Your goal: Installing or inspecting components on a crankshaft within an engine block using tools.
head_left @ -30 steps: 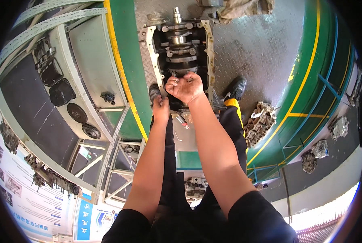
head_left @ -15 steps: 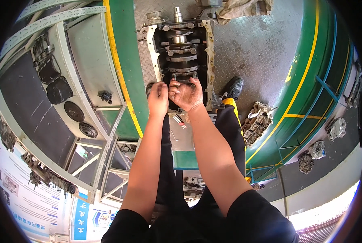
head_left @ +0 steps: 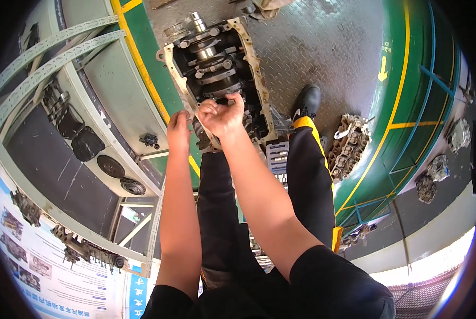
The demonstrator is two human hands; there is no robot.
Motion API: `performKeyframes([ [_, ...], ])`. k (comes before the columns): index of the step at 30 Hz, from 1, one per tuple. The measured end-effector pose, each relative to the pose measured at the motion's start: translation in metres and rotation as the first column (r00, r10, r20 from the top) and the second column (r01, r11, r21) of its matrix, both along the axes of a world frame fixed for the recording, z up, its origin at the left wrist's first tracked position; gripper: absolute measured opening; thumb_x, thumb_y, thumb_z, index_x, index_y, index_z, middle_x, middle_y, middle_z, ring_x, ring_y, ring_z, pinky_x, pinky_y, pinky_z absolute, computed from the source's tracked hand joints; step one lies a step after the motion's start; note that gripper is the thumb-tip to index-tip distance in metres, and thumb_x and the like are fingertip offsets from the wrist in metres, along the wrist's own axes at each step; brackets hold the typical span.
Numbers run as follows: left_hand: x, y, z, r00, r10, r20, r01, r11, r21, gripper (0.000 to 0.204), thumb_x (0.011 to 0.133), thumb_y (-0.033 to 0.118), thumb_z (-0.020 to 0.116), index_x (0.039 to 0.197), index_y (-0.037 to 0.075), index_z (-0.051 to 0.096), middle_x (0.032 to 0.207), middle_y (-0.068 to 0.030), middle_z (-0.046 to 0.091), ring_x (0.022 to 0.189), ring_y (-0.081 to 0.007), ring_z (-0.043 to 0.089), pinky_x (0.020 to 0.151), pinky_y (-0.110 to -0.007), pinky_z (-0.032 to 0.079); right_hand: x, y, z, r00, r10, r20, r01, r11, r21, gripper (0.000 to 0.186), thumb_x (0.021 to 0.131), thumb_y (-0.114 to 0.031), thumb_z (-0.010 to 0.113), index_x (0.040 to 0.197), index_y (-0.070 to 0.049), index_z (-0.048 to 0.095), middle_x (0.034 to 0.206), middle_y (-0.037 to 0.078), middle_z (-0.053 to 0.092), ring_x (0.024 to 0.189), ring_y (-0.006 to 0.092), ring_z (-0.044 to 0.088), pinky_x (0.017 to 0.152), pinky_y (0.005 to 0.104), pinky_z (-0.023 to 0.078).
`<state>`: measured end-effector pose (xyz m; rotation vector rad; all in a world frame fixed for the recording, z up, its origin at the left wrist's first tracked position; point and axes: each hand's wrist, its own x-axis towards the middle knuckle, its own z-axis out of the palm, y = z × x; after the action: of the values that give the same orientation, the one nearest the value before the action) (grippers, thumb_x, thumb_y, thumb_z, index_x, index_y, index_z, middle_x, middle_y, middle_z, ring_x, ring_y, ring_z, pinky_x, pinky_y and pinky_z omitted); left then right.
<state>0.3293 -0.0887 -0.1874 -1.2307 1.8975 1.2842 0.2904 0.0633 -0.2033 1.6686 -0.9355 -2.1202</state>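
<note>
An engine block (head_left: pixel 178 69) lies in front of me with its open side up, and its crankshaft (head_left: pixel 206 52) runs down the middle under bolted bearing caps. Over the near end of the block is my right hand (head_left: pixel 223 115), palm up, its fingers curled close to a bearing cap; what they hold, if anything, is hidden. Just outside the block's left rim, my left hand (head_left: pixel 179 130) has its fingertips pressed together. Nothing can be made out between them.
Left of me stand pale metal shelves (head_left: pixel 89 95) carrying round and black engine parts. A cylinder head (head_left: pixel 349 146) rests on the patterned metal floor (head_left: pixel 323 48) to the right, past my shoe (head_left: pixel 307 101). A grey slotted tray (head_left: pixel 276 158) sits between my legs.
My left hand has drawn away from the right, out to the block's left side. My right hand stays over the block's near end. The whole view has turned, so the block appears tilted.
</note>
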Motion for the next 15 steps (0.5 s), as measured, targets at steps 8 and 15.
performKeyframes([
  [8,0.059,-0.011,-0.008,0.990,0.029,0.139,-0.040,0.996,0.077,0.037,0.097,0.038,0.054,0.113,0.005,0.063,0.104,-0.0043,0.067,0.097,-0.0161,0.063,0.071,-0.033,0.049,0.027,0.011,0.001,0.979,0.091,-0.183,-0.082,0.995,0.052,0.039,0.069,-0.030,0.064,0.085,0.001,0.046,0.074,0.005,0.046,0.064,0.0168,0.046,0.069,0.0296,0.045],
  [15,0.082,0.005,-0.008,0.972,-0.094,0.214,0.087,0.995,0.045,0.036,0.097,0.032,0.057,0.110,-0.001,0.064,0.096,-0.0068,0.069,0.084,-0.0155,0.066,0.064,-0.027,0.048,-0.004,0.004,0.002,0.996,0.092,-0.017,-0.091,0.995,0.035,0.034,0.066,-0.026,0.062,0.077,-0.004,0.039,0.064,0.001,0.034,0.054,0.0146,0.036,0.061,0.0287,0.038],
])
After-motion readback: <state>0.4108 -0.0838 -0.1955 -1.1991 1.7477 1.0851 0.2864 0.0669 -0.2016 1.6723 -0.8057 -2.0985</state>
